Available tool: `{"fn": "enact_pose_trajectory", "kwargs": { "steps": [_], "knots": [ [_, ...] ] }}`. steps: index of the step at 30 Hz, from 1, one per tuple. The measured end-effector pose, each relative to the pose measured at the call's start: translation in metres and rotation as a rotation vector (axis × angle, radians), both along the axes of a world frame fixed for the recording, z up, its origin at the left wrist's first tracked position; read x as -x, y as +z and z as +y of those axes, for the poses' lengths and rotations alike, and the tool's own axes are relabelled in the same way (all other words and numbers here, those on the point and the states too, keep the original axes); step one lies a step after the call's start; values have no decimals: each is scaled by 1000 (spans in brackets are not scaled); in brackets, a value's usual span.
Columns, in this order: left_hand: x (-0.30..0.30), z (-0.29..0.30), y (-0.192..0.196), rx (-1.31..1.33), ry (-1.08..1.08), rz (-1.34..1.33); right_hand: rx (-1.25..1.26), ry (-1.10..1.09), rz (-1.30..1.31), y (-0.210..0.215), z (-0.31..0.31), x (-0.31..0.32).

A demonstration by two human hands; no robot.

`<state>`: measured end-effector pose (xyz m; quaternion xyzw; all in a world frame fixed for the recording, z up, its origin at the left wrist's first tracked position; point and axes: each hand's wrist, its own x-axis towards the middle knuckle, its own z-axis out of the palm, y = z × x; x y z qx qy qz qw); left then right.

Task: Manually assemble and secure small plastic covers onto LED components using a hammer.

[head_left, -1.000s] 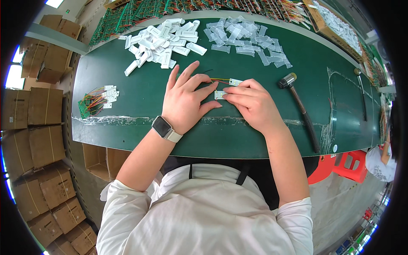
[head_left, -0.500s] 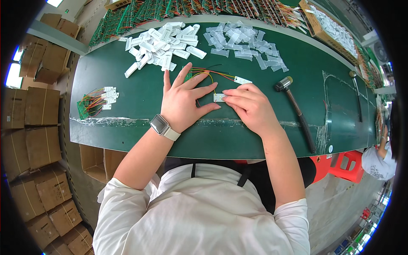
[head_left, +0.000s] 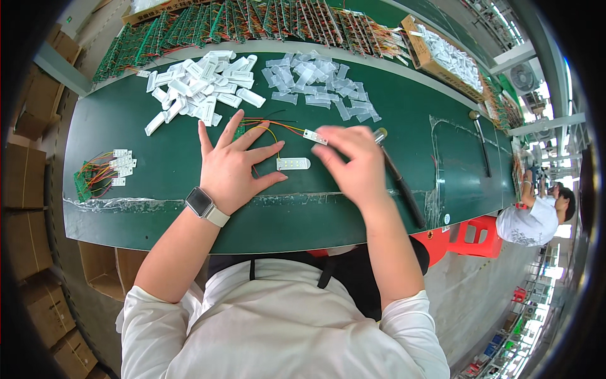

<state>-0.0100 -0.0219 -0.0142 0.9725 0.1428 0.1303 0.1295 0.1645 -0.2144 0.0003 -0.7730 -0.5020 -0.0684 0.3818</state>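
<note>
My left hand [head_left: 232, 163] lies spread on the green table, wearing a watch. Its fingers reach over wires and a small green circuit board [head_left: 239, 131], partly hidden beneath them. Beside its thumb and index finger lies a white rounded-end housing [head_left: 303, 163] with a small LED board [head_left: 284, 163] in it. A yellow wire runs to that board. My right hand [head_left: 355, 161], slightly blurred, is at the right end of a second white LED board [head_left: 312, 136] on red and yellow wires. Its thumb and fingers are apart; whether they touch the board I cannot tell.
White housings [head_left: 205, 82] and clear plastic covers [head_left: 315, 82] lie heaped farther back. Wired boards [head_left: 85, 180] sit at left. A hammer [head_left: 404, 189] lies right, partly behind my right hand; another hammer [head_left: 481, 142] lies beyond. Circuit boards [head_left: 221, 25] line the back. Another person [head_left: 530, 218] sits far right.
My right hand has let go of the LED board at the housing and moved up and right to the second LED board. My left hand stays spread in place. The whole view has shifted.
</note>
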Motion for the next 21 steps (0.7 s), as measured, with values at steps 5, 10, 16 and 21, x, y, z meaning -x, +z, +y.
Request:
{"fn": "enact_pose_trajectory", "kwargs": {
  "steps": [5, 10, 16, 21],
  "knots": [
    [-3, -1, 3, 0, -10, 0, 284, -359, 94, 18, 22, -64],
    [-4, -2, 3, -31, 3, -4, 398, -355, 39, 4, 35, -80],
    [-4, -2, 0, -34, 9, -2, 367, -396, 274, 1, 25, -78],
    [-2, -2, -1, -31, 6, -4, 326, -261, 244, 6, 17, -73]
  ]
}}
